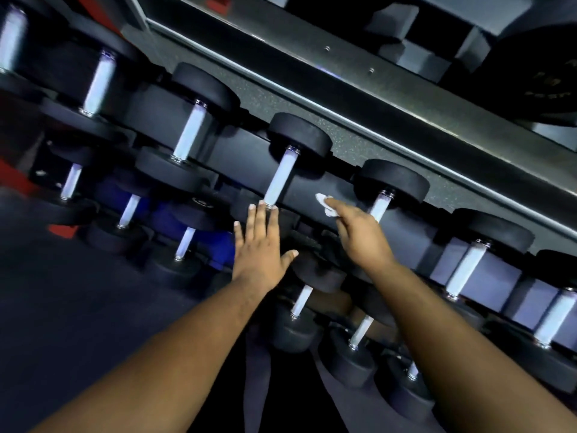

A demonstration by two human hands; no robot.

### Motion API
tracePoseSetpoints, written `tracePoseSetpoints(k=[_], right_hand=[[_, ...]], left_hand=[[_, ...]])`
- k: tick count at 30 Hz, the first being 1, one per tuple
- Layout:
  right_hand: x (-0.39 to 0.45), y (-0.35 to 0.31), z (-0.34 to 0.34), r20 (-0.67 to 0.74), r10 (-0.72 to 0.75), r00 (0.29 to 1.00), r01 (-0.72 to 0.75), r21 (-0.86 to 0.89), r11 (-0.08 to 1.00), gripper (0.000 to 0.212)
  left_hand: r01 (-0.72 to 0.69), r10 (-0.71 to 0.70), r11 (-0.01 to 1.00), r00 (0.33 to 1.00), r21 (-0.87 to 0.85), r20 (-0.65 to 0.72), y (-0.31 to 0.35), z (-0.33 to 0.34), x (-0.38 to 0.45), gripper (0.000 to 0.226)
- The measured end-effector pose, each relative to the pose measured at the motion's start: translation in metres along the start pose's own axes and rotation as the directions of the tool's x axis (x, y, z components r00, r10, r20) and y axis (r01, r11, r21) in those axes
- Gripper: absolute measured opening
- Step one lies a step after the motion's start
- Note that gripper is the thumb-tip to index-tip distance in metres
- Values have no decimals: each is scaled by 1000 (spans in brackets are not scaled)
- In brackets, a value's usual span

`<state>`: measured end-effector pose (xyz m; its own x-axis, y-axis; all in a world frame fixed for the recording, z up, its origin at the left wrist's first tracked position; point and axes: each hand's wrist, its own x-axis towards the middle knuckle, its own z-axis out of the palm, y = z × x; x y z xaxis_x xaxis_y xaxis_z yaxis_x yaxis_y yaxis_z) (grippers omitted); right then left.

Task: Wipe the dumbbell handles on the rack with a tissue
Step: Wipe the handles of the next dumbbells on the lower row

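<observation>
Right hand [359,232] is out over the rack [312,189], its fingers [335,205] pinched around a small crumpled white tissue [324,205]. The wad pokes out just past the fingertips, in the gap between two chrome handles. Left hand [260,245] is spread flat with its fingers straight, holding nothing, the tips touching the near end of one dumbbell handle [279,179] where it meets the black head.

That tissue looks feather-light and limp, already balled up, so it should fold around a bar easily, though it will likely tear or shred if dragged hard over knurled metal. The best grip seems to be the one in use now: bunched between thumb and fingertips, with enough paper showing to wrap the bar.

The handles are another story: stiff, shiny steel cylinders, pale and glossy under the light, fixed between heavy round black heads. Those dumbbells look hefty and should not shift under a wipe, so they can stay seated in the rack.

The next handle [381,206] sits just beside the right fingers, on their far side, partly hidden by the hand. More handles run off in a slanted row both ways, with a lower tier below the wrists.

My read: the tissue is between bars, and either neighbour could be the one about to get wiped.
</observation>
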<state>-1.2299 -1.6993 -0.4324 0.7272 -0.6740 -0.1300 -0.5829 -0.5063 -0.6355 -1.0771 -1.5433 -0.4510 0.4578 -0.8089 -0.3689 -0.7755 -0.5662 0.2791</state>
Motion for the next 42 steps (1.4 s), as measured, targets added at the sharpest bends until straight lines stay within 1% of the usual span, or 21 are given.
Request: tracePoseSetpoints(k=[4,7,10,12,14,16,18,19,20,21,23,24,25,28,30,32,34,35,37,39,42], right_hand=[[44,-35,44,51,-98,994,100,-35,994,49],[76,-50,64,159,-175,972,203,-186,961,54],[101,-51,76,388,-211,897,364,-379,851,55],[109,-41,80,572,-206,794,516,-455,726,56],[113,-32,74,612,-253,749,619,-511,596,60],[120,-24,66,482,-254,838,536,-646,543,63],[125,-23,64,336,-160,928,362,-721,591,68],[125,-26,67,303,-126,944,313,-715,625,69],[120,-28,74,312,-129,941,319,-697,643,70],[116,-29,81,372,-157,915,381,-668,639,68],[104,-22,86,532,-238,813,551,-569,611,65],[103,-18,85,552,-272,788,589,-545,597,64],[105,-16,81,530,-264,806,567,-560,605,65],[119,-20,73,323,-110,940,294,-602,743,73],[118,-25,83,285,-82,955,229,-532,815,73],[105,-21,93,352,-170,921,325,-446,834,67],[90,-8,91,429,-273,861,456,-411,789,64],[90,-3,87,432,-291,854,477,-424,770,67],[98,-2,83,345,-239,908,389,-479,787,74],[110,-9,85,206,-132,970,216,-469,857,70],[106,-28,98,91,5,996,9,-156,988,57]], left_hand=[[29,-28,995,999,-92,18,-31,-3,17,114],[73,-65,978,997,-194,48,-39,-9,30,120],[102,-79,962,992,-252,99,-42,-16,44,122],[124,-87,957,985,-263,147,-44,-19,53,123],[129,-82,962,977,-242,195,-46,-19,58,124],[131,-78,966,970,-225,230,-46,-19,61,124],[136,-77,966,964,-220,256,-46,-19,63,124],[139,-76,966,958,-217,275,-46,-22,65,123],[139,-72,968,952,-211,297,-46,-23,65,123],[139,-68,969,946,-205,318,-47,-26,67,123],[135,-59,972,932,-192,357,-48,-29,68,124],[138,-57,972,925,-191,376,-48,-29,69,124],[141,-56,972,917,-189,395,-49,-30,71,123],[155,-62,968,910,-198,410,-49,-31,73,119],[157,-64,966,916,-207,396,-49,-30,72,119],[154,-64,967,919,-205,389,-49,-28,72,120],[155,-68,968,919,-196,389,-48,-28,71,121],[155,-70,969,920,-193,386,-48,-28,70,121],[158,-71,967,920,-200,386,-48,-29,69,121],[158,-71,966,923,-205,378,-47,-29,70,121],[156,-67,965,923,-210,379,-48,-30,70,121]])
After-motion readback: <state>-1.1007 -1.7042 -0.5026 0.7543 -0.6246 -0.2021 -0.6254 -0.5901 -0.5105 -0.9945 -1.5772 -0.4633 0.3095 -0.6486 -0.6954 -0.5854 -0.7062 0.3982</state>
